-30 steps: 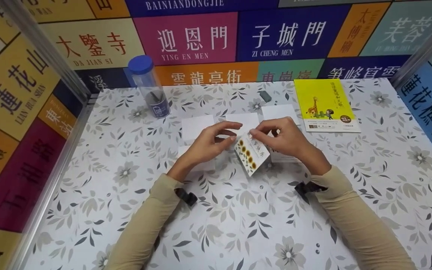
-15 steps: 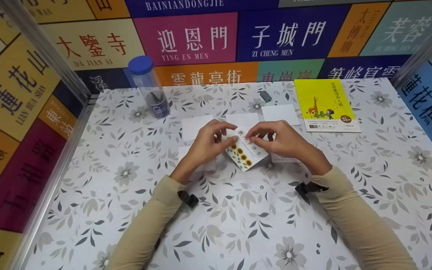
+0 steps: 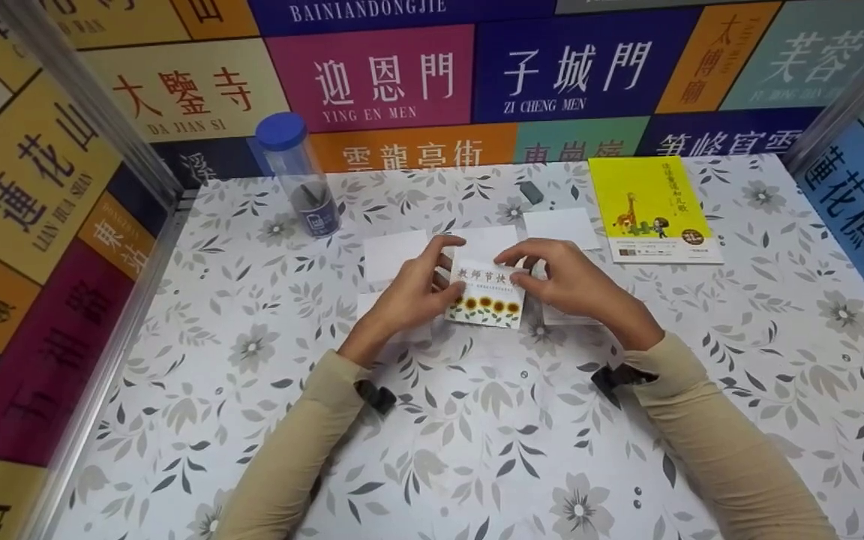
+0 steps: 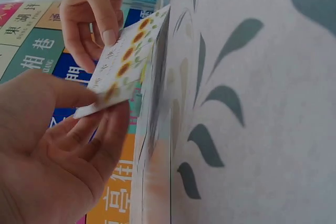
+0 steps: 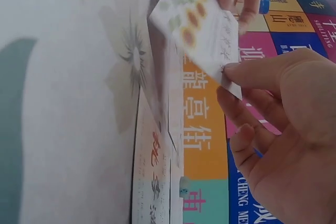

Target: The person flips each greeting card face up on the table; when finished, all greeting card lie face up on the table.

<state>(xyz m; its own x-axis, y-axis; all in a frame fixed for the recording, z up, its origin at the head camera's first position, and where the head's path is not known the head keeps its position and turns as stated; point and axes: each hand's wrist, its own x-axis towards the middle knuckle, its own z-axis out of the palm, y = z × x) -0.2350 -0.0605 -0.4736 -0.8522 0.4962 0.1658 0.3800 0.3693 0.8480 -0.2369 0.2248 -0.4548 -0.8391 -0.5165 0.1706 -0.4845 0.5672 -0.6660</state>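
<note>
A small white card (image 3: pixel 483 309) printed with a row of sunflowers and Chinese characters is held upright-facing above the table, its sunflower edge toward the person. My left hand (image 3: pixel 417 289) pinches its left side between thumb and fingers; the left wrist view shows the thumb on the printed face of the card (image 4: pixel 123 69). On the opposite side, my right hand (image 3: pixel 571 281) pinches the card's right corner, thumb on top, with the other fingers loosely bent. In the right wrist view the gripped corner of the card (image 5: pixel 231 85) sits between thumb and forefinger.
White cards (image 3: pixel 387 251) lie around the hands, another white card (image 3: pixel 558 227) behind the right one. A clear tube (image 3: pixel 301 176) with a blue lid stands back left. A yellow book (image 3: pixel 653 210) and a dark eraser-like block (image 3: pixel 530 193) lie toward the back. Printed walls enclose the table.
The sunflower card has turned from a slanted position to nearly square to the person. The left hand, at first beside the card, now pinches its left side; the right hand has shifted to the right corner.
</note>
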